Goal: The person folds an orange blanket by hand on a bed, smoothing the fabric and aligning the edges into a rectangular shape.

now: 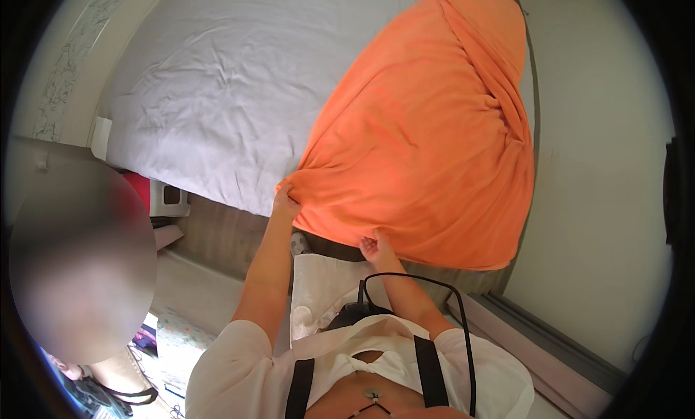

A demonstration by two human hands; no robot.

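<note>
A large orange blanket (pixel 413 136) spreads over the right half of a bed, its right side bunched into folds. My left hand (pixel 287 199) is closed on the blanket's near left corner, pulling creases toward it. Along the near edge, my right hand (pixel 375 246) has its fingers curled at the blanket's hem, and the edge seems pinched there. Pale grey-lilac bedding (pixel 217 93) covers the left half of the bed, lightly wrinkled.
A white wall (pixel 594 129) runs close along the bed's right side. Wooden floor (pixel 217 231) shows below the near edge. A white plastic container (pixel 170 198) stands under the bed's left corner. A blurred person-like shape (pixel 83 267) is at the left. A black cable (pixel 467 332) loops before me.
</note>
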